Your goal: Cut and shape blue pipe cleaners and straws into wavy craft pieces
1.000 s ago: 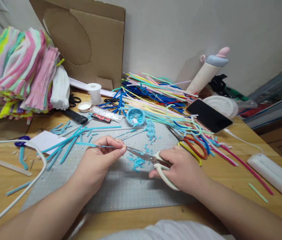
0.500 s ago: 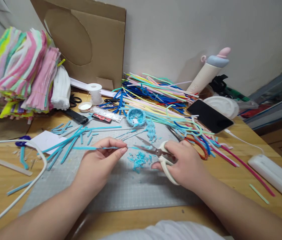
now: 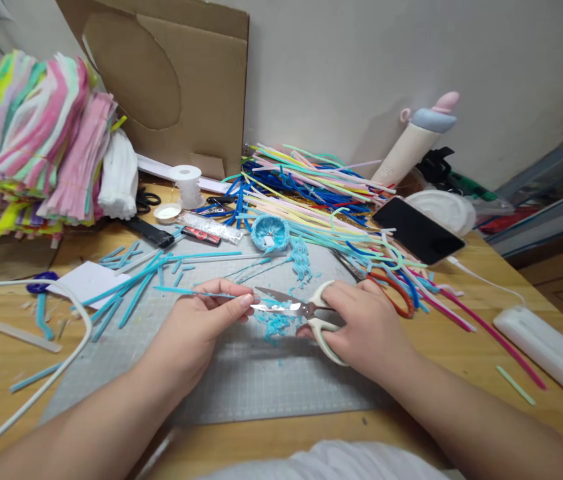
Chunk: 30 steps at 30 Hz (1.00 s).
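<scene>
**Steady Pinch, Short Snips**

The left hand [image 3: 214,312] pinches a thin, light-blue fuzzy stem [image 3: 174,290]; the right hand [image 3: 367,317] grips white-handled metal scissors [image 3: 307,309], opened beside this pinch. To trim well, one should hold the stem steady and the skin away from blades, above light-blue fuzz clippings [image 3: 277,327] on the grey gridded cutting mat [image 3: 281,393].

At the back of my bench [image 3: 481,287]: one brown cardboard panel [image 3: 206,93], upright, curved outline cut in; one white spool [image 3: 188,190] before it. To my right: one black-screened phone [image 3: 418,230], face up; one cream bottle [image 3: 404,157], blue-and-pink top; one long white plastic block [image 3: 544,347].
</scene>
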### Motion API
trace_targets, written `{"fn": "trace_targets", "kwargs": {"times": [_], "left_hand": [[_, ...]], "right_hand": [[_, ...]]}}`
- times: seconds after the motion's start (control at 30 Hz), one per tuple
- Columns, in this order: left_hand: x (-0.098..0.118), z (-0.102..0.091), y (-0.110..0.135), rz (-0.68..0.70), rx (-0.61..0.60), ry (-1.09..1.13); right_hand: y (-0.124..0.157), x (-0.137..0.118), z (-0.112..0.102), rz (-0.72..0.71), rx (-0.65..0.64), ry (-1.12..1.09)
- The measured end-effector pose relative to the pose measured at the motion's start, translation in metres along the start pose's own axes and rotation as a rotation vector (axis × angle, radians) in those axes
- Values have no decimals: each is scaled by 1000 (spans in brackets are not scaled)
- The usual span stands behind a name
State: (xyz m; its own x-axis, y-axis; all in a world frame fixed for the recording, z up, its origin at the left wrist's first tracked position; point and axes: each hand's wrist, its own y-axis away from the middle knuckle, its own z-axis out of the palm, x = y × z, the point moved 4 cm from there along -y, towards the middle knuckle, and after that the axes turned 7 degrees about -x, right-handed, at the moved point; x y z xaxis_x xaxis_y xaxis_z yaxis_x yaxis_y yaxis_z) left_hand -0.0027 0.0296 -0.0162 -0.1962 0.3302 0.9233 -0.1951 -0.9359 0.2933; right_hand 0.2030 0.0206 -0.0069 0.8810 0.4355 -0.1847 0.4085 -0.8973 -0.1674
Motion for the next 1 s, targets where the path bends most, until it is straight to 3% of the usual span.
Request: {"fn": "trace_targets", "kwargs": {"times": [0.17, 0.43, 1.0], "left_hand": [[-2, 4, -3, -87, -57, 184], [-4, 4, -3, -152, -91, 271], [-5, 5, -3, -158, -123, 293]], "right_hand": [[1, -1, 0, -13, 2, -1], [2, -2, -1, -29, -15, -9], [2, -2, -1, -27, 6, -9]]}}
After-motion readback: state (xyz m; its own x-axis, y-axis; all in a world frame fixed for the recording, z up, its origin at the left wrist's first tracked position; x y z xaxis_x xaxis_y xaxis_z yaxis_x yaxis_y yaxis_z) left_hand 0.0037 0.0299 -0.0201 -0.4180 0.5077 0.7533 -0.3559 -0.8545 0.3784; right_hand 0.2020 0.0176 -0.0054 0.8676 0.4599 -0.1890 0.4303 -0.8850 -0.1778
